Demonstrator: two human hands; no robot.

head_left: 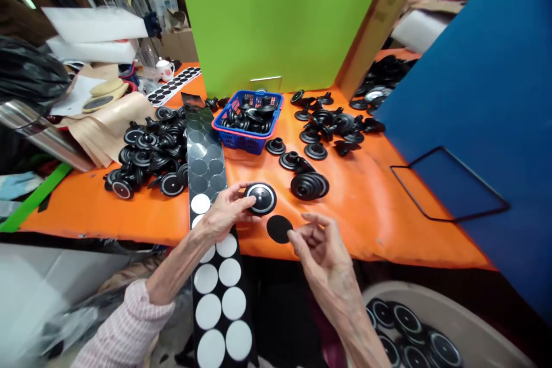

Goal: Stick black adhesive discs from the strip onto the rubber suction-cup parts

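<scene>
Right fingers, black disc, edge apparently pinched

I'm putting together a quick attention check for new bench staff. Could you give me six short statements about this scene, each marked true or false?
1. The left hand holds a ring-marked black part. True.
2. The right hand grips a flat black disc near its edge. True.
3. The flat black disc covers the face of the ring-marked black part. False: that face shows uncovered, and the disc is in the right hand.
4. A strip with white circles passes under the left hand. True.
5. The hands are above a green table cover. False: the table cover is orange.
6. Everything in the blue basket is white. False: it holds black parts.
</scene>
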